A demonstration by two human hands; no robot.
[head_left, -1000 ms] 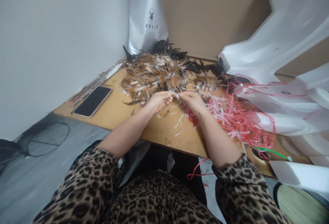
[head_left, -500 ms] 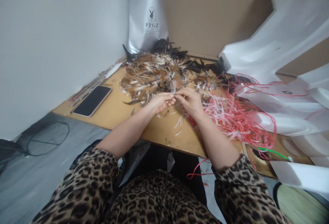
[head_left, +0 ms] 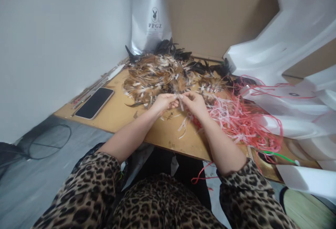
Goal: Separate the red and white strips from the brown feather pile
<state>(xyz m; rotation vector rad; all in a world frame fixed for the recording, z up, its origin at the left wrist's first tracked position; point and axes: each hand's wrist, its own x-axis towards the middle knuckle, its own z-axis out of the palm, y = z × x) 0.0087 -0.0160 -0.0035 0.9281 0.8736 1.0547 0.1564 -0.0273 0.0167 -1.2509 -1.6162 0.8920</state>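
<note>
My left hand (head_left: pixel 165 103) is closed in a pinch, its fingertips meeting those of my right hand (head_left: pixel 194 103) over the table. A brownish feather (head_left: pixel 180 84) seems to stick up from the left fingertips, though it blends with the pile behind. Between the hands a short white ribbon strip (head_left: pixel 182 105) hangs down, pinched by my right thumb and finger. Just beyond lies a heap of brown and white feathers (head_left: pixel 149 73), with black feathers (head_left: pixel 168 48) along its back. Beside my right wrist spreads a tangle of pink and white ribbon strips (head_left: pixel 236 118).
A phone (head_left: pixel 95 103) lies at the left of the wooden table (head_left: pixel 168 139). At the back stands a silver bag (head_left: pixel 151 19). White foam-like pieces (head_left: pixel 262 57) crowd the right side. A green strip (head_left: pixel 280 156) lies near the right front edge.
The white ribbon strip now hangs below the fingertips, where earlier a pale piece stood above them. The hands stay together in nearly the same place, their fingers slightly shifted.
</note>
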